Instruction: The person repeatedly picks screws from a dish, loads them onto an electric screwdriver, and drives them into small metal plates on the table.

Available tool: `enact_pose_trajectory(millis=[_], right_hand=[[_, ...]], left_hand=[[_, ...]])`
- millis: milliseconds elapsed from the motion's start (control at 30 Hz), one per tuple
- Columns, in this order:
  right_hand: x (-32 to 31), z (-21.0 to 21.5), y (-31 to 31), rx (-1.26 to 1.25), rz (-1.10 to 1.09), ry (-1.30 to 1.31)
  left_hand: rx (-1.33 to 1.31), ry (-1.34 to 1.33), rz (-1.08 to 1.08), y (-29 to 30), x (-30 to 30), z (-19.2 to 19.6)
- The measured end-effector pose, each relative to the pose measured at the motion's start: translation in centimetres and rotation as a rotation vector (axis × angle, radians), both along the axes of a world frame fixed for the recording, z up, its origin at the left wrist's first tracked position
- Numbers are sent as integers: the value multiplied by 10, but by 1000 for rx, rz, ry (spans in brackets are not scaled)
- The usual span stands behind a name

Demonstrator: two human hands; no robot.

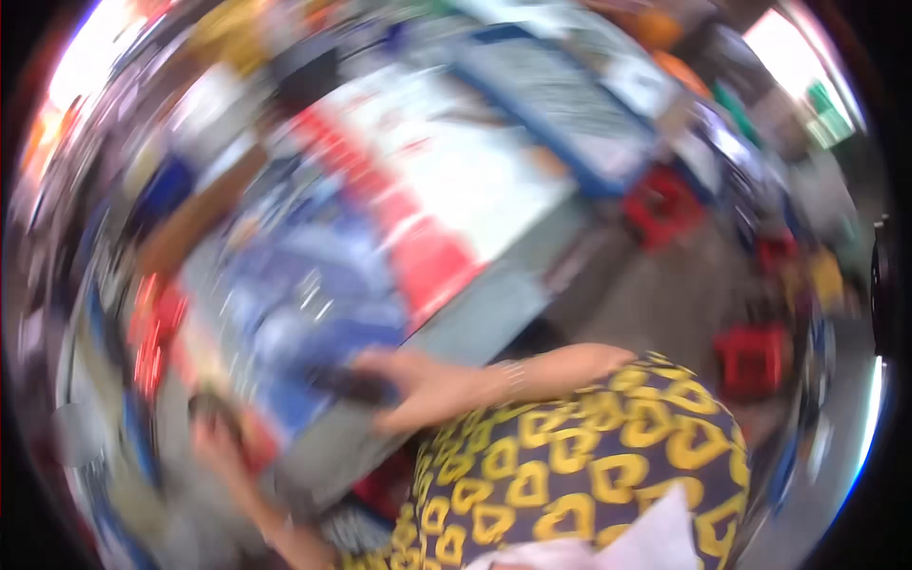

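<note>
Dark plastic, some slim dark object (350, 385), sat in my right hand (418, 388), fingers wrapped round it, over the near edge of the grey counter (475, 328). My left hand (220, 439) was lower left by something reddish (256, 446); whether it was closed or loose I couldn't tell, the picture was so smeared. Blue packets (285, 294) lay just beyond, red stools (755, 356) off right. My head was swinging fast; I judged I could have clipped the counter edge or lost the dark object, grip unseen
</note>
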State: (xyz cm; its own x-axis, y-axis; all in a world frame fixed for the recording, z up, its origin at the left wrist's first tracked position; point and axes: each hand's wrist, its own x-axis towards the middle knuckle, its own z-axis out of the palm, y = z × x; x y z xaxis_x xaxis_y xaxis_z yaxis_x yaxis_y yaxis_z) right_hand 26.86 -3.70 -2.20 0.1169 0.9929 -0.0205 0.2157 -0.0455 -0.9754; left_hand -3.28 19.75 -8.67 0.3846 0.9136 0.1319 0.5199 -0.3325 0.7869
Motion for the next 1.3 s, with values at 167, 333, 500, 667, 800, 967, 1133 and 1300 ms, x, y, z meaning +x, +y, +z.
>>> enact_pose_trajectory(millis=[167,333,500,667,800,967,1133,1300], right_hand=[[-6,10,-1,15,53,230],[13,29,-25,93,-123,225],[29,26,-20,-19,-175,357],[23,9,-8,113,-146,294],[15,15,2,193,-128,207],[27,7,-11,-178,-165,243],[23,13,-18,-154,-292,351],[11,21,-8,-131,-246,320]], left_hand=[[167,67,-77,-15,31,7],[57,49,-146,-30,81,12],[-7,56,-171,-27,96,11],[-62,45,-144,-19,83,17],[-134,-18,-8,-9,6,43],[62,162,202,-2,-30,1],[171,102,263,-31,-17,2],[158,165,314,-38,-23,8]])
